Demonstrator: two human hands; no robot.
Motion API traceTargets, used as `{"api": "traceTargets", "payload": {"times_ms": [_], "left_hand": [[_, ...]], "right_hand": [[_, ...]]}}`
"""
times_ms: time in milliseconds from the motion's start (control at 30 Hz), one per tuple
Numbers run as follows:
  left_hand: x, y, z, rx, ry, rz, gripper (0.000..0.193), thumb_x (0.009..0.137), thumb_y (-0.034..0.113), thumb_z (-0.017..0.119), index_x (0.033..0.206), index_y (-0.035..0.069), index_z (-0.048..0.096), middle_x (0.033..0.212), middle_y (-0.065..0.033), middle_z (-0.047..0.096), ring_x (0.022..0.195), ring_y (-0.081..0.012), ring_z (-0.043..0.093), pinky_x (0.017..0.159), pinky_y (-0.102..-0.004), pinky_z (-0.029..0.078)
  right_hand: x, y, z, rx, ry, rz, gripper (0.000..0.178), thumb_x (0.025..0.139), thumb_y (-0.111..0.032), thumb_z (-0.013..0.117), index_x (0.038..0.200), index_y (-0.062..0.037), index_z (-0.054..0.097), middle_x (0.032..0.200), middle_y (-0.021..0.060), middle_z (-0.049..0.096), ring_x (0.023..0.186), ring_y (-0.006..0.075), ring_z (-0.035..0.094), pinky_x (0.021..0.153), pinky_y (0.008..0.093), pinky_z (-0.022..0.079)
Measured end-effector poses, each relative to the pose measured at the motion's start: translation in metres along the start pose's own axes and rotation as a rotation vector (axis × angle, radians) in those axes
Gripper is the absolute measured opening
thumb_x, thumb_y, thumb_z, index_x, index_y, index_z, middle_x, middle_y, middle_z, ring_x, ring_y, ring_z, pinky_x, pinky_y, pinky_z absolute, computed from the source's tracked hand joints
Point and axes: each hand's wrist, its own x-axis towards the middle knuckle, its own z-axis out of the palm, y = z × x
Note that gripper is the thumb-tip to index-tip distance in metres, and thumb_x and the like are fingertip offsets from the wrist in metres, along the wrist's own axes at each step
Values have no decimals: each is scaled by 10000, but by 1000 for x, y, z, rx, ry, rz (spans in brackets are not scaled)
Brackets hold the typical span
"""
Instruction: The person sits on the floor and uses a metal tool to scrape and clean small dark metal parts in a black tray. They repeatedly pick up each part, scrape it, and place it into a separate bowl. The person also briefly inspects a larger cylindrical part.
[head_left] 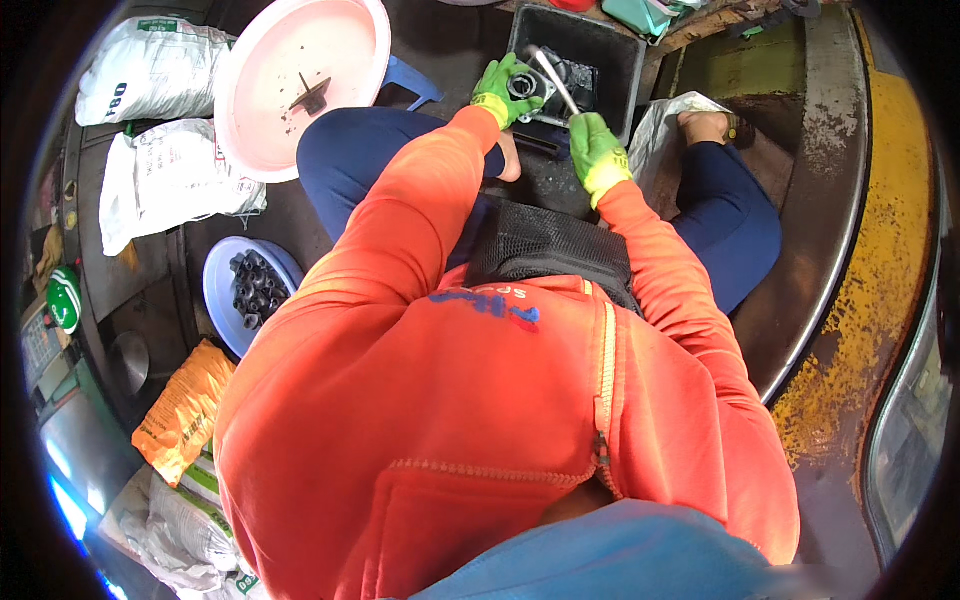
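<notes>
My left hand (497, 88), in a green glove with a yellow cuff, grips a grey metal part with a round hole (524, 87). It holds this part at the near left rim of a black rectangular bin (634, 70). My right hand (598, 152), gloved alike, is closed round the lower end of a slim, light grey rod-shaped tool (556, 80). The tool slants up and left over the bin, its far end close to the metal part; whether they touch I cannot tell. Dark pieces (580, 78) lie inside the bin, partly hidden behind the tool.
A pink basin (345, 60) with a dark metal piece (312, 96) sits at the far left, by a blue stool (412, 80). Lower down, a pale blue basin (222, 315) holds several black parts. White sacks (165, 175) and an orange sack (185, 405) line the left; a worn yellow beam (880, 260) curves along the right.
</notes>
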Motion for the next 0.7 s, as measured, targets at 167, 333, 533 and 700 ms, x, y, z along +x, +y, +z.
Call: {"api": "traceTargets", "payload": {"times_ms": [167, 333, 533, 700], "left_hand": [[0, 4, -2, 224, -38, 115, 730, 599, 268, 830, 1240, 107, 519, 1229, -157, 479, 1170, -353, 448, 988, -411, 393], [-2, 6, -2, 53, -28, 30, 871, 595, 275, 839, 1335, 96, 415, 1241, -182, 469, 1159, -359, 472, 991, -388, 396], [-1, -1, 1, 130, -16, 67, 732, 583, 303, 830, 1237, 155, 538, 1362, -195, 426, 1254, -360, 398, 1053, -400, 337], [9, 5, -10, -122, -114, -30, 650, 592, 218, 823, 1182, 90, 582, 1327, -158, 482, 1225, -289, 462, 1022, -369, 381]], "right_hand": [[-4, 6, 4, -223, -161, 147, 419, 946, -439, 366, 996, -58, 534, 993, 272, 600, 935, 454, 561, 774, 509, 432], [-4, 9, 8, -52, -78, 92, 426, 947, -445, 352, 1046, -75, 538, 1011, 256, 605, 951, 437, 565, 817, 494, 435], [-2, 12, 12, -106, -135, 137, 436, 946, -443, 346, 1053, -77, 557, 1066, 237, 595, 990, 419, 557, 833, 476, 436], [-3, -12, -14, -56, -52, 105, 401, 948, -415, 372, 1007, -66, 559, 981, 244, 598, 938, 446, 550, 793, 482, 430]]}}
